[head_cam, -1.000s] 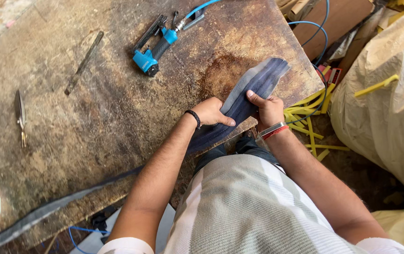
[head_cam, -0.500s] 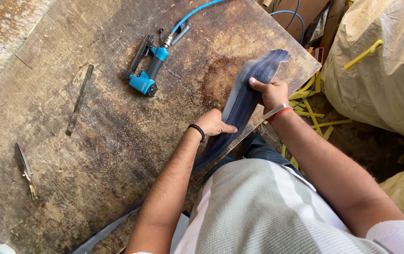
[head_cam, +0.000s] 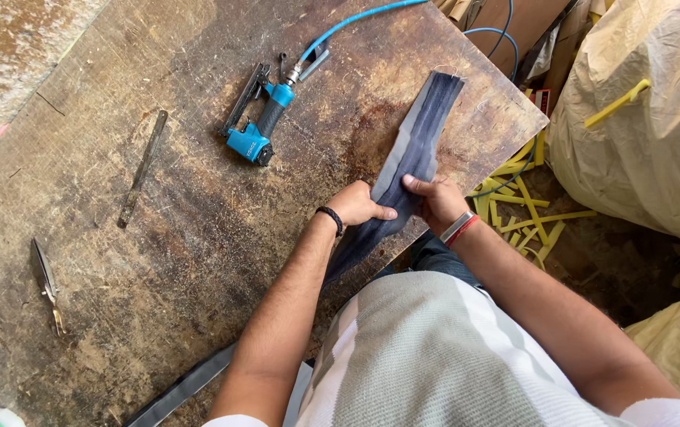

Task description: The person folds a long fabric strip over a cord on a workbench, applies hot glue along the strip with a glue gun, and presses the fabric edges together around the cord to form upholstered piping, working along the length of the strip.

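A long dark blue-grey strip of folded fabric [head_cam: 419, 138] lies on the worn wooden table [head_cam: 158, 261], running from its far right corner toward me. My left hand [head_cam: 359, 205] grips the strip's left edge, with a black band on the wrist. My right hand [head_cam: 435, 202] pinches the strip from the right side, thumb on top; bracelets circle that wrist. Both hands meet at the middle of the strip, near the table's near edge.
A blue pneumatic staple gun [head_cam: 265, 119] with a blue air hose [head_cam: 356, 20] lies behind my hands. A metal bar [head_cam: 142, 168] and scissors [head_cam: 47, 286] lie to the left. Yellow strips [head_cam: 526, 205] litter the floor; a big tan sack [head_cam: 648, 126] stands on the right.
My right hand slid down the strip toward my left hand, so both now hold its middle. The strip lies flatter on the table.
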Available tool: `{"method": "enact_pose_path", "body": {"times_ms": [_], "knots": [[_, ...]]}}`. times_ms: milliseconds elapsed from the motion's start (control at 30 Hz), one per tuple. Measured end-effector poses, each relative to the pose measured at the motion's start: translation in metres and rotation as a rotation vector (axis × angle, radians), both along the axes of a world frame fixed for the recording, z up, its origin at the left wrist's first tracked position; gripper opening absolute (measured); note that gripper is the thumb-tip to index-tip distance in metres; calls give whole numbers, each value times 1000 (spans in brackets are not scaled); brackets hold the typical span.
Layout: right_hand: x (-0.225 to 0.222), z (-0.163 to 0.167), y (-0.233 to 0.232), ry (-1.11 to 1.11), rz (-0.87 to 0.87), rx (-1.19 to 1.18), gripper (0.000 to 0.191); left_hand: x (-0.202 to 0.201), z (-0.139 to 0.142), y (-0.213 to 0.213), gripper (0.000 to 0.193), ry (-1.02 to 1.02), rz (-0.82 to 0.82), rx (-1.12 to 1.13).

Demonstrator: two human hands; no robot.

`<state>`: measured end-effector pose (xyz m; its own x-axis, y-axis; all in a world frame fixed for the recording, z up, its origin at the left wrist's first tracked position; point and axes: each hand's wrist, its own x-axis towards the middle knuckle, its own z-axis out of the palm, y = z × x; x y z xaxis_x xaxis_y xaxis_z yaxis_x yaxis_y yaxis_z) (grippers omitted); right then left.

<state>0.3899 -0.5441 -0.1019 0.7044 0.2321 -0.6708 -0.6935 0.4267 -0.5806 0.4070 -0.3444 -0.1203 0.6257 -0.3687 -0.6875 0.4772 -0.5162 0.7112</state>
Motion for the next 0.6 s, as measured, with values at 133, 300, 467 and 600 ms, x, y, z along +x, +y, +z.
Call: {"method": "enact_pose_path", "body": {"times_ms": [133,300,467,600], "knots": [[31,0,-13,-13,-233,28,34,-2,6,-12,56,-137,-99,174],[55,6,-29,49,-383,-89,30,-1,6,-21,59,-180,-144,310],[64,12,-27,-9,-412,-173,28,0,-2,-12,55,-108,26,100],[85,18,-35,-36,-577,-60,28,-3,-3,-9,58,-179,-155,302]]}}
